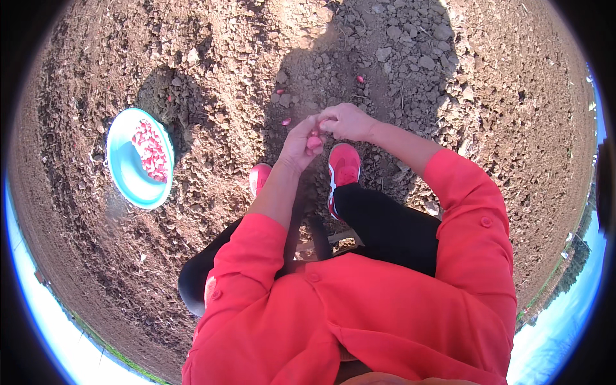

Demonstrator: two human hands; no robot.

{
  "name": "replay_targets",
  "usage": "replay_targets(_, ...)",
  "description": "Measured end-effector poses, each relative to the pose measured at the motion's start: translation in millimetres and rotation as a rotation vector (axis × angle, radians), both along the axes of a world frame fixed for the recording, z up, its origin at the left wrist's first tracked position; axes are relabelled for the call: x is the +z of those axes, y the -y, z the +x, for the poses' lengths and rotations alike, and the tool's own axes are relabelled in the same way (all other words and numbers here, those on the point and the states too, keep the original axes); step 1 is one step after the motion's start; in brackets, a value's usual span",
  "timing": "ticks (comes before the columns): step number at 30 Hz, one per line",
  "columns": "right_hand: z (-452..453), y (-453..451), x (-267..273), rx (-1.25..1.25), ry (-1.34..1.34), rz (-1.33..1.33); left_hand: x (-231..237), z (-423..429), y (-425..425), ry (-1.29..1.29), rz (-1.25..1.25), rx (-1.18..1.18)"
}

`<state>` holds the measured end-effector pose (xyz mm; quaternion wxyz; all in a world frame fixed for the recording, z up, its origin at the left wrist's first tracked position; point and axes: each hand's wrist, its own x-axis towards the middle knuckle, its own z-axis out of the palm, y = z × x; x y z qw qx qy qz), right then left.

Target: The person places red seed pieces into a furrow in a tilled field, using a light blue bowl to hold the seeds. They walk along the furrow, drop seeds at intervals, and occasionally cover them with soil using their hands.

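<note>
My left hand (304,143) is curled around several small pinkish-red bulbs or cloves (314,143), in front of my shoes. My right hand (344,121) meets it at the fingertips, with a small pink piece (323,124) pinched between thumb and finger. Similar pieces lie apart on the shaded soil: one (286,121) just left of my hands, one (280,91) farther up, and one (360,79) above my right hand. At the left, a light blue plastic basin (123,179) stands tilted on the ground, holding a heap of red and white pieces (150,151).
Rough, cloddy brown soil (216,96) spreads all around. My red shoes (345,163) stand on it below my hands. Part of a low seat's frame (342,237) shows between my legs. My shadow falls across the ground ahead.
</note>
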<state>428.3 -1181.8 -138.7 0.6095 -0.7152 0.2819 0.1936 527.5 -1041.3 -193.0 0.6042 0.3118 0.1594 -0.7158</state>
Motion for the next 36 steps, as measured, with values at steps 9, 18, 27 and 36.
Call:
replay_targets(9, -117.7, 21.3, -81.9, -0.875, -0.081, 0.218, 10.5, 6.9, -42.3, -0.054, 0.059, 0.071)
replay_targets(18, -114.7, 28.0, -153.8, -0.942, -0.023, 0.352, 13.3, -2.8, -48.4, -0.112, 0.041, 0.081)
replay_targets(27, -115.9, 26.4, -158.3, -0.788, -0.208, -0.128, 9.9, -1.7, -42.8, -0.058, 0.138, 0.045)
replay_targets(36, -103.0, 9.1, -148.1, -0.161, -0.138, -0.890, 11.5, -7.2, -37.5, -0.034, 0.110, -0.025)
